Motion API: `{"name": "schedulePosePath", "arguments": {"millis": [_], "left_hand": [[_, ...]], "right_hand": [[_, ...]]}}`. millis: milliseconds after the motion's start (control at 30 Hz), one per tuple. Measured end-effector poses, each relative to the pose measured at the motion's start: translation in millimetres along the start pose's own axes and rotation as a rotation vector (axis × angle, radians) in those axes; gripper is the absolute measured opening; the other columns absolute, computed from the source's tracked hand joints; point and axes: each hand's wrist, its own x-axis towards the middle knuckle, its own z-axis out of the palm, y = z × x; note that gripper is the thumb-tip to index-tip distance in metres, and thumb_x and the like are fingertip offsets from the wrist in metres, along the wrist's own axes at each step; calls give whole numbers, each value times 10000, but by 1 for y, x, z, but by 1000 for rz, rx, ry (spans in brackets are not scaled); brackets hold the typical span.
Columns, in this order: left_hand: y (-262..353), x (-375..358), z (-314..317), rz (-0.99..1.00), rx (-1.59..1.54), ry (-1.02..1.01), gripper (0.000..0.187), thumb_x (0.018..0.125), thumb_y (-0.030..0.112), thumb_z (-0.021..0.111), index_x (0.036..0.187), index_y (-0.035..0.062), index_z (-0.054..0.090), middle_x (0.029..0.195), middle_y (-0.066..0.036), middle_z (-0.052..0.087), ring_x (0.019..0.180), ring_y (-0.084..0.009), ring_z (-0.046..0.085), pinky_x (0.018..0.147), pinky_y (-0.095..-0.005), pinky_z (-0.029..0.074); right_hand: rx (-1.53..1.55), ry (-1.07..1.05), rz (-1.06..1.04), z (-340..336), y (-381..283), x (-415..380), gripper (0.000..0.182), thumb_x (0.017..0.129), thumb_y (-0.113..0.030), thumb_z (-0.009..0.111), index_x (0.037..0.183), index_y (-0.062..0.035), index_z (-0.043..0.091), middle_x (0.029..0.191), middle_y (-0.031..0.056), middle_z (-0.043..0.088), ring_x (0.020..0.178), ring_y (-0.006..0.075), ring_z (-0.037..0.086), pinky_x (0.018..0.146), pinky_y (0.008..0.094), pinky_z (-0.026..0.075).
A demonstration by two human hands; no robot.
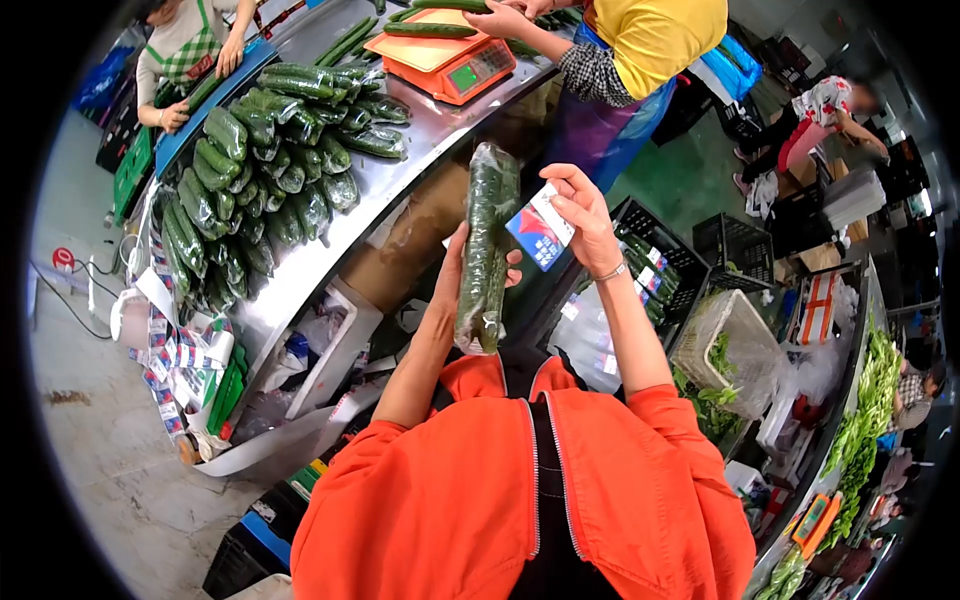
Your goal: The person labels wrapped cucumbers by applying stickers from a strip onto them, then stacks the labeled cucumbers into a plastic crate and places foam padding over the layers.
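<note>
Upright in my left hand (455, 275) is a pack of cucumbers (484, 240) in clear wrap, with my fingertips showing at its right side. My right hand (585, 222) pinches a blue, red and white label (541, 228) between thumb and fingers, just right of the pack's upper part. A small gap separates label and wrap. To the left, a large pile of wrapped cucumbers (270, 165) lies on the metal table (300, 285). A strip of printed labels (165, 375) hangs at the table's left end.
An orange scale (445, 75) holding a cucumber stands on the table. A person in yellow (655, 50) works beside it; another in a green checked apron (185, 60) is at the far left. Black crates (735, 245) and a white basket (705, 340) stand to the right.
</note>
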Motion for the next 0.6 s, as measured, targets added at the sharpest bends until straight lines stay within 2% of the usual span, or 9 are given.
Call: {"name": "schedulePosePath", "arguments": {"millis": [33,67,133,233,333,400,467,600], "left_hand": [[-2,-2,12,-11,-60,69,496,844,475,474,1071,37,518,922,-117,574,731,-198,524,587,-335,470],[-1,-2,10,3,-14,106,517,850,495,441,1089,42,512,911,-109,585,704,-201,571,551,-338,506],[-1,0,18,15,162,195,519,851,521,403,1082,69,514,898,-101,590,692,-189,589,502,-326,489],[-3,2,16,26,218,221,533,867,511,362,1091,49,501,871,-123,599,659,-212,618,481,-346,535],[-1,4,3,-24,277,108,535,875,504,346,1098,41,495,891,-135,602,667,-217,626,493,-353,555],[-3,5,-2,-40,293,133,586,865,541,336,1111,31,487,891,-142,601,674,-231,623,485,-349,554],[-5,5,-3,-60,355,159,662,838,599,333,1134,23,472,924,-157,596,704,-252,622,506,-349,557],[-9,1,4,-116,325,126,683,824,626,329,1178,51,435,958,-129,581,747,-226,614,557,-353,548]], "right_hand": [[-90,-15,10,0,-1,1,373,792,-123,587,1121,-15,446,854,7,553,802,68,548,702,193,440],[-168,-41,13,5,-6,1,373,792,-137,596,1119,-29,455,836,-4,548,768,55,530,673,180,418],[-272,-132,27,2,-7,4,362,797,-150,602,1110,-33,466,822,-16,535,733,37,500,640,170,388],[-356,-208,92,6,-10,4,353,804,-171,606,1105,-40,475,802,-31,513,709,23,463,623,166,361],[-463,-300,119,5,-11,6,335,808,-180,606,1093,-47,487,771,-45,475,696,19,424,625,169,346],[-499,-315,112,7,-15,7,314,807,-172,596,1079,-54,494,739,-44,439,688,33,397,627,183,339],[-669,-385,89,3,-16,11,299,803,-160,583,1067,-51,494,722,-34,424,687,48,396,634,198,345],[-749,-388,110,0,-18,12,299,792,-155,573,1058,-46,491,697,-11,430,663,73,417,631,232,374]]}}
